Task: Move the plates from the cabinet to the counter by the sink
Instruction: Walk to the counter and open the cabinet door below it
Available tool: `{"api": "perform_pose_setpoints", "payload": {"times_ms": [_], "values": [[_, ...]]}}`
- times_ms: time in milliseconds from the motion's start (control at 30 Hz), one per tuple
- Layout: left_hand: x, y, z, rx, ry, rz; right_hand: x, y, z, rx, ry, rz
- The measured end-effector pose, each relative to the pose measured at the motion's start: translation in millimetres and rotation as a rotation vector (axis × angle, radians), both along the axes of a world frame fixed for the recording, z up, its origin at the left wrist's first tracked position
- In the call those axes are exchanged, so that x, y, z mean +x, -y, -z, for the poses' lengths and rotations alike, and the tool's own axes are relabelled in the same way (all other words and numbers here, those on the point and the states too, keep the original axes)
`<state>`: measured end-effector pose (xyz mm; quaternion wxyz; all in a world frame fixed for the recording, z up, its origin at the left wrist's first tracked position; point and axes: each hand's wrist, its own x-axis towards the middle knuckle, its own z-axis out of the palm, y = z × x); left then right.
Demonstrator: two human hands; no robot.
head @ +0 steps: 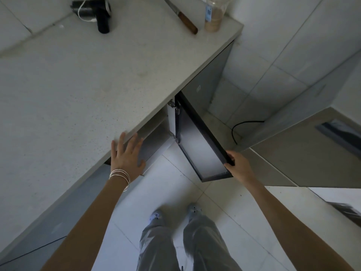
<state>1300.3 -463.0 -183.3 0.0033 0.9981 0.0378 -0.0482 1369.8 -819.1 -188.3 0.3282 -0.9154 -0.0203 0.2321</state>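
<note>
The right hand (239,166), at 4 o'clock from the middle of the view, has its fingers curled round the free edge of the dark cabinet door (197,145), which stands swung wide on its hinges. The left hand (127,155), at 8 o'clock, is flat with fingers straight and spread at the lip of the pale counter (78,85), holding nothing. It may be resting on the edge or just above it.

No plates are visible. The cabinet (154,132) opens under the counter's overhang, and from this high angle only a strip of pale shelf shows, so they are presumably further inside.

Plates are likely rigid, smooth, breakable, and heavy if stacked. A sound hold would be both hands under opposite rims with thumbs on top, lifting a few at a time and keeping them level while clearing the overhang.

At 11 to 12 o'clock the counter carries a black corded device (93,11), a wooden-handled knife (187,22) and a plastic jar (214,14).
</note>
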Motion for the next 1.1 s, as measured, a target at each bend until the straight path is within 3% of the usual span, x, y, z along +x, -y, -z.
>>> {"api": "perform_pose_setpoints", "payload": {"times_ms": [233, 367, 633, 800, 1100], "values": [[-10.0, 9.9, -6.3, -0.032, 0.007, -0.085, 20.4, -0.2, -26.6, -0.183, 0.066, -0.214], [-34.7, 14.7, -13.6, -0.119, 0.071, -0.199, 27.9, -35.1, -45.9, -0.085, 0.171, -0.444], [-105.4, 5.6, -34.5, -0.107, 0.116, -0.408, 15.8, -149.2, -74.8, 0.109, 0.232, -0.832], [-147.8, -8.8, -42.8, -0.097, 0.121, -0.528, -4.3, -211.1, -83.4, 0.107, 0.307, -1.046], [-179.8, -32.5, -40.2, -0.135, 0.128, -0.675, -26.1, -291.3, -85.7, 0.084, 0.422, -1.237]]}}
